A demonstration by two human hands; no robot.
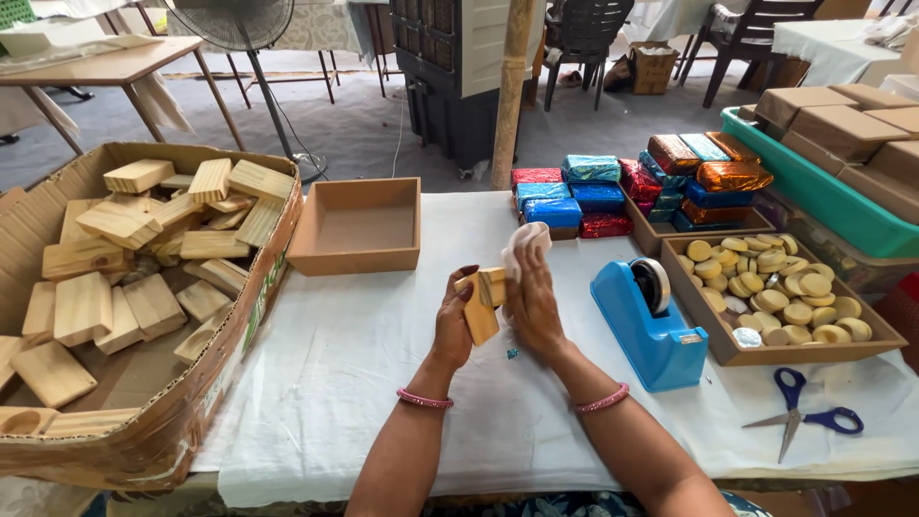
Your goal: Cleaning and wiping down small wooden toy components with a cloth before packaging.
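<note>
Left hand at mid-frame is clamped around a small pale pinewood block, holding it upright above the white tablecloth. Right hand, touching the block's other side, pinches a crumpled white cloth against its top. Just right stands a blue plastic tape dispenser; a large cardboard box of similar wooden blocks fills the left. Judging by the fingertip grip, the block could slip and drop onto the table if rubbing pressure twists it.
</note>
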